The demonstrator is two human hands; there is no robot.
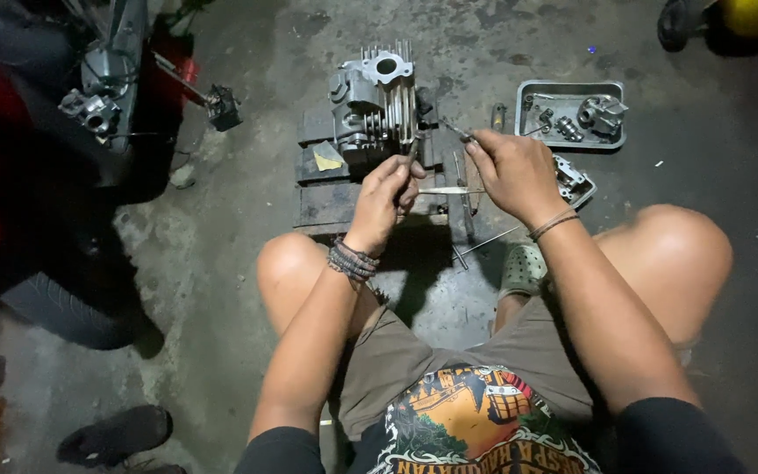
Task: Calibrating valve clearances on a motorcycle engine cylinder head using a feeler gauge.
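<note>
A grey finned engine cylinder block [377, 101] stands on a dark wooden block [326, 202] on the concrete floor. My left hand [385, 195] is closed around a thin metal tool just below the cylinder's fins. My right hand [509, 168] pinches a slim pointed metal tool [455, 130] whose tip points toward the cylinder's right side. A thin metal rod [449, 190] lies across the wooden block between my hands. Beaded bracelets circle my left wrist and a cord band my right.
A grey metal tray [572, 89] with small engine parts sits at the right. A metal engine cover [572, 183] lies beside my right hand. A motorcycle with a tyre [63, 307] fills the left. A long rod [484, 241] lies near my green shoe [522, 266].
</note>
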